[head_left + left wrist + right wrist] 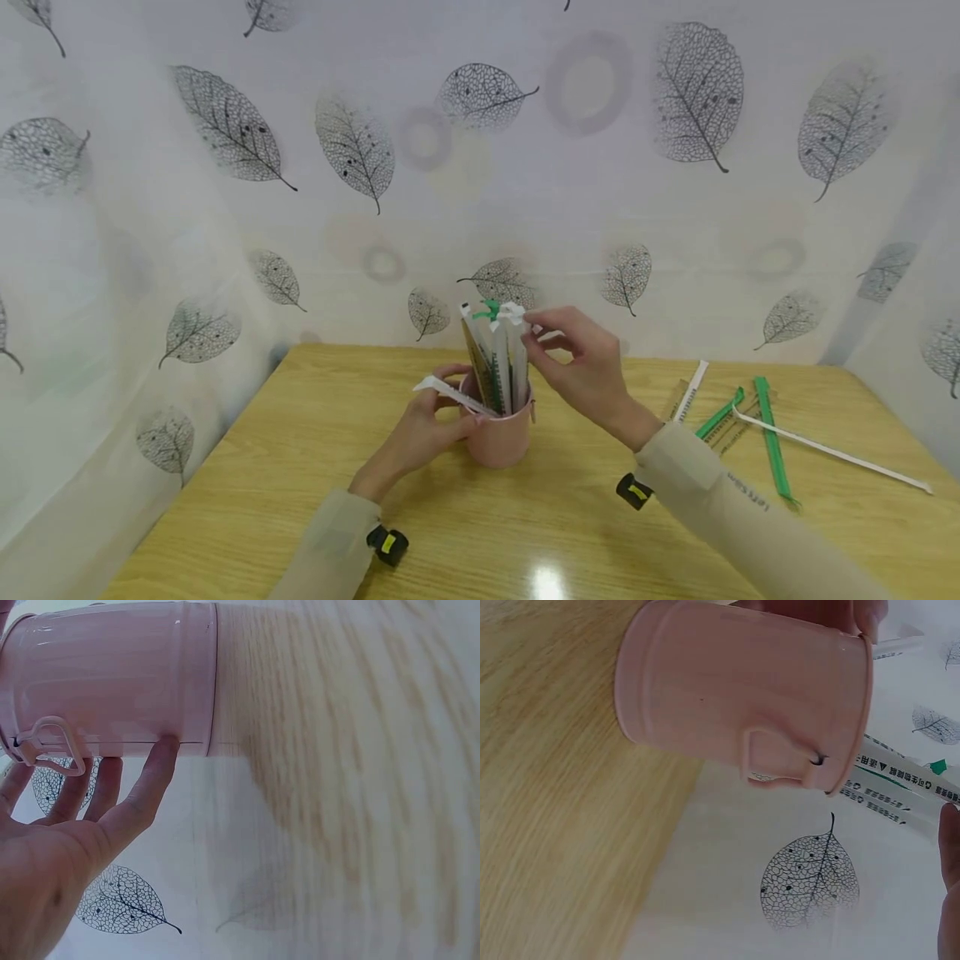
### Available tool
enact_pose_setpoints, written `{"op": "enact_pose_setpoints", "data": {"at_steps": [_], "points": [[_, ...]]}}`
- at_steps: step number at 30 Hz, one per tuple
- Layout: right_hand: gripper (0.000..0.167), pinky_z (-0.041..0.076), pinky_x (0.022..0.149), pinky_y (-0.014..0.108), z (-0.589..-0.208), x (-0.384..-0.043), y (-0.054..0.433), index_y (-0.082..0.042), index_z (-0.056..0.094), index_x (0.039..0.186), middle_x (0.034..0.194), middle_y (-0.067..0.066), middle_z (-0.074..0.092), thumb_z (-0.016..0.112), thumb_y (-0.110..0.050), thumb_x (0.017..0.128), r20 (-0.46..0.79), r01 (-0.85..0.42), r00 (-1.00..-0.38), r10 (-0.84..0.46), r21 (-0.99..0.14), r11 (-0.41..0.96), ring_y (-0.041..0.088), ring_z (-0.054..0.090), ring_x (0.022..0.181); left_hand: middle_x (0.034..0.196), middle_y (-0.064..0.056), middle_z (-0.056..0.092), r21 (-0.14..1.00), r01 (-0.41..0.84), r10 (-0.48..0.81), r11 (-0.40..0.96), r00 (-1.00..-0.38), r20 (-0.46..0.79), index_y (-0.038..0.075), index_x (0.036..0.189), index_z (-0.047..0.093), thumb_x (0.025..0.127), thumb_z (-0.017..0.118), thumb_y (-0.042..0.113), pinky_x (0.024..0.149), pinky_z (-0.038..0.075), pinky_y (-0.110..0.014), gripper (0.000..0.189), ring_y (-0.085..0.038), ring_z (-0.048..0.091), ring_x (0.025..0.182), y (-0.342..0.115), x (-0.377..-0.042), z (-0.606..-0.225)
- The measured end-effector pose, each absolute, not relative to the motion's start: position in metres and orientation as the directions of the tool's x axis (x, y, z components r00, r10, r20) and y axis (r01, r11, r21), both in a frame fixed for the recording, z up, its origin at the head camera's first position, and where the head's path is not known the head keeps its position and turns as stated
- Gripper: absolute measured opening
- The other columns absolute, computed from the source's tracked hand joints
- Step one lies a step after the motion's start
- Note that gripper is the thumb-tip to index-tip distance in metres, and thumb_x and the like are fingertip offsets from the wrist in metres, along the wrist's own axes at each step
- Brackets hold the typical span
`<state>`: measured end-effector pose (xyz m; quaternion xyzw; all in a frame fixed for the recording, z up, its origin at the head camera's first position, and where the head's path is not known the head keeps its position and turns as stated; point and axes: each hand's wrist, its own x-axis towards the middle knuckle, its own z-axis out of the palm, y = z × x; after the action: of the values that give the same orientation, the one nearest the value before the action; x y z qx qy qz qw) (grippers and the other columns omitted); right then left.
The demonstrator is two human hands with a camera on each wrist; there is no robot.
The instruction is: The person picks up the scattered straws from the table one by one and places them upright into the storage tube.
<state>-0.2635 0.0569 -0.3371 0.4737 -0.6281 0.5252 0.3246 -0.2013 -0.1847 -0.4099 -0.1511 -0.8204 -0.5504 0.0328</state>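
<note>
A small pink metal bucket (498, 442) with wire side handles stands upright on the table, holding several paper-wrapped straws (501, 367). Most lean upright, and one wrapped straw (453, 393) slants low over the left rim, across my left hand. My left hand (420, 433) grips the bucket from the left, thumb near the rim; in the left wrist view its fingers (154, 776) rest against the pink wall. At the straws' top right, my right hand (581, 358) pinches a white wrapper end between thumb and fingers. Printed wrappers (892, 780) stick out of the bucket in the right wrist view.
On the table's right side lie loose wrapped straws: a green one (772, 437), a long thin white one (832, 454) and others crossing beside them. A leaf-patterned cloth (510, 192) hangs behind the wooden table (322, 417) and along both sides.
</note>
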Motion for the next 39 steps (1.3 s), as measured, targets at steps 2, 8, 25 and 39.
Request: {"op": "enact_pose_setpoints", "data": {"at_steps": [2, 8, 25, 39], "points": [[0.031, 0.063, 0.074, 0.022, -0.343, -0.263, 0.057, 0.011, 0.068, 0.108, 0.103, 0.025, 0.07, 0.071, 0.021, 0.079, 0.899, -0.932, -0.351, -0.261, -0.361, 0.01, 0.019, 0.071, 0.091, 0.155, -0.007, 0.046, 0.894, 0.277, 0.209, 0.352, -0.954, 0.213, 0.029, 0.146, 0.045, 0.09, 0.077, 0.019, 0.102, 0.055, -0.047, 0.066, -0.04, 0.058, 0.126, -0.185, -0.201, -0.411], [0.031, 0.064, 0.072, 0.024, -0.353, -0.263, 0.057, 0.01, 0.068, 0.109, 0.105, 0.024, 0.07, 0.071, 0.021, 0.079, 0.887, -0.927, -0.366, -0.283, -0.373, 0.032, 0.022, 0.072, 0.089, 0.15, -0.007, 0.05, 0.88, 0.319, 0.222, 0.351, -0.942, 0.253, 0.025, 0.146, 0.046, 0.09, 0.077, 0.018, 0.104, 0.053, -0.05, 0.065, -0.035, 0.061, 0.124, -0.185, -0.202, -0.411], [0.039, 0.063, 0.075, 0.022, -0.362, -0.26, 0.06, 0.009, 0.066, 0.119, 0.109, 0.022, 0.071, 0.073, 0.017, 0.082, 0.845, -0.9, -0.432, -0.314, -0.427, 0.091, 0.029, 0.072, 0.09, 0.152, -0.003, 0.049, 0.907, 0.237, 0.207, 0.348, -0.963, 0.173, 0.032, 0.153, 0.037, 0.091, 0.077, 0.028, 0.1, 0.058, -0.045, 0.073, -0.038, 0.055, 0.133, -0.185, -0.199, -0.409], [0.047, 0.058, 0.078, 0.012, -0.363, -0.27, 0.136, 0.002, 0.07, 0.121, 0.103, 0.017, 0.074, 0.073, 0.022, 0.078, 0.837, -0.901, -0.421, -0.349, -0.344, 0.263, 0.008, 0.071, 0.093, 0.148, -0.001, 0.052, 0.893, 0.221, 0.174, 0.392, -0.971, 0.164, 0.022, 0.146, 0.048, 0.09, 0.079, 0.026, 0.111, 0.049, -0.052, 0.064, -0.032, 0.057, 0.131, -0.184, -0.199, -0.409]]}}
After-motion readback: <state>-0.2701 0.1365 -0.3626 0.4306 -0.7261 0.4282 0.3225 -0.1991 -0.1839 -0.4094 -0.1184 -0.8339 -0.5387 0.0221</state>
